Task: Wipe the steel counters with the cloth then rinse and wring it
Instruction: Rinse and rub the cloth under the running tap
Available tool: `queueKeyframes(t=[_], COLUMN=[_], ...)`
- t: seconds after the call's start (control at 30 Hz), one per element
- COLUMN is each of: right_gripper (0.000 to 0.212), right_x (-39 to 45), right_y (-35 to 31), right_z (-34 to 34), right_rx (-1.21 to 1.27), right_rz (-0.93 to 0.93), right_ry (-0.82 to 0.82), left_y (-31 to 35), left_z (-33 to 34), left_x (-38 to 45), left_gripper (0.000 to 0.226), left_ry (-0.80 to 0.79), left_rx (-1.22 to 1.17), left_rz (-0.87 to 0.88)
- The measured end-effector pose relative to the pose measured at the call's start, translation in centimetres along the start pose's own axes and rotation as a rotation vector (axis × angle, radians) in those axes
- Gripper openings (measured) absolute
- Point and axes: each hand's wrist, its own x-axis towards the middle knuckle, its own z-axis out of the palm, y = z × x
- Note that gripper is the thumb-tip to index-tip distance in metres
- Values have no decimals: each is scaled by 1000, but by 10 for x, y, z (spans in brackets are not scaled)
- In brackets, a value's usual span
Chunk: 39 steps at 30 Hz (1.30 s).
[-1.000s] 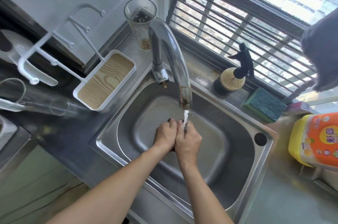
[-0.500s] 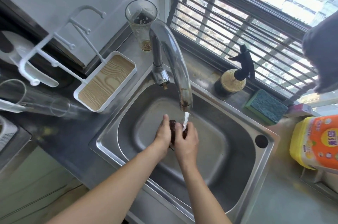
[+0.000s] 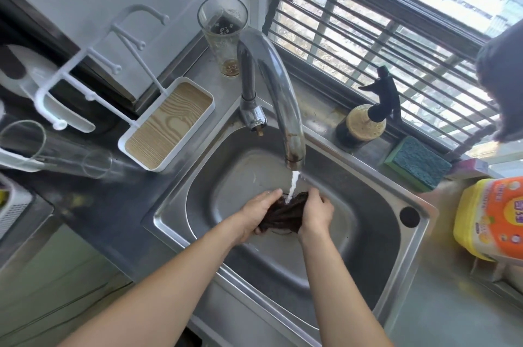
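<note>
Cloth: dark, bunched under running faucet water | left hand grips its left end | right hand grips right end | over sink middle

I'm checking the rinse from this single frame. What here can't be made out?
Head view only:
- Sink drain: hidden behind the cloth and both hands.
- Left hand and right hand palms: turned away.
- Yellow detergent bottle: cut off by the right edge.
</note>
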Motion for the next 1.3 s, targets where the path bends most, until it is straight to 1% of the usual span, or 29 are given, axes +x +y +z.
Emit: queueKeyframes(t=[0.07, 0.13, 0.17, 0.23, 0.27, 0.3, 0.37, 0.4, 0.43, 0.47, 0.5, 0.53, 0.57, 0.6, 0.63, 0.7, 0.73, 0.77, 0.83, 0.87, 0.93, 1.0, 1.03, 1.07, 1.1, 1.13, 1.23, 1.27, 1.3], right_gripper=[17, 12, 13, 19, 22, 30, 49, 52, 46, 33, 19, 14, 21, 25, 24, 30, 30, 26, 32, 37, 40, 40, 40, 41, 40, 38, 29, 27, 26], right_x=[-1, -3, -5, -8, -11, -12, -14, -15, -17, -14, -13, -10, -11, -11, -12, -17, -17, -19, -22, -22, -23, -19, -19, -22, -25, -29, -49, -53, -51], right_y=[-2, 1, 3, 9, 12, 16, 21, 24, 26, 30, 29, 29, 25, 23, 21, 21, 23, 25, 30, 32, 26, 18, 15, 14, 15, 17, 29, 33, 37], right_z=[-2, -2, -3, -5, -6, -6, -7, -7, -8, -8, -8, -8, -9, -9, -10, -10, -9, -7, -2, 0, 2, 0, -1, 0, 1, 3, 10, 11, 11], right_rx=[135, 129, 111, 25, -8, -32, -71, -67, -35, 28, 45, 37, 27, 41, 48, 6, -43, -107, -222, -255, -281, -245, -222, -214, -223, -250, -334, -342, -349], right_rz=[69, 58, 47, 44, 48, 54, 87, 103, 103, 66, -10, -91, -148, -180, -194, -236, -260, -285, -356, -398, -444, -433, -427, -425, -432, -449, -583, -621, -638], right_ry=[-69, -151, -173, -200, -239, -312, -501, -575, -592, -541, -428, -298, -177, -99, -63, -121, -191, -267, -356, -330, -149, 18, 49, 54, 41, 15, -120, -152, -157], left_y=[-6, -9, -8, -5, -3, -2, -1, -1, -2, -2, -1, -2, -3, -2, -1, 2, 2, 2, 1, 0, -2, -6, -6, -3, 1, 5, 16, 14, 11], left_z=[-11, -15, -14, -11, -9, -9, -8, -8, -9, -10, -12, -14, -16, -18, -18, -15, -12, -8, 0, 4, 11, 17, 19, 20, 22, 22, 14, 11, 9], left_x=[-1, -5, -5, -2, 0, 4, 7, 6, 4, 2, 1, 1, 2, 3, 4, 8, 9, 11, 13, 12, 4, 1, 0, 0, 1, 5, 15, 17, 18], left_gripper=[32, 23, 24, 23, 22, 23, 25, 27, 29, 33, 36, 39, 40, 38, 32, 19, 23, 30, 46, 48, 39, 37, 38, 39, 38, 36, 36, 35, 30], left_ry=[-89, -162, -135, 53, 139, 178, 159, 134, 114, 103, 102, 117, 144, 173, 204, 201, 184, 175, 144, 147, 153, 83, 56, 69, 131, 242, 553, 591, 571], left_rx=[132, 152, 119, -11, -110, -210, -333, -337, -308, -264, -204, -150, -113, -115, -155, -362, -460, -494, -397, -308, -182, -174, -152, -114, -86, -108, -268, -234, -170], left_rz=[24, 36, 41, 74, 87, 92, 87, 88, 90, 90, 93, 100, 110, 115, 96, -5, -69, -112, -112, -95, -54, -54, -44, -14, 16, 22, -1, 9, 24])
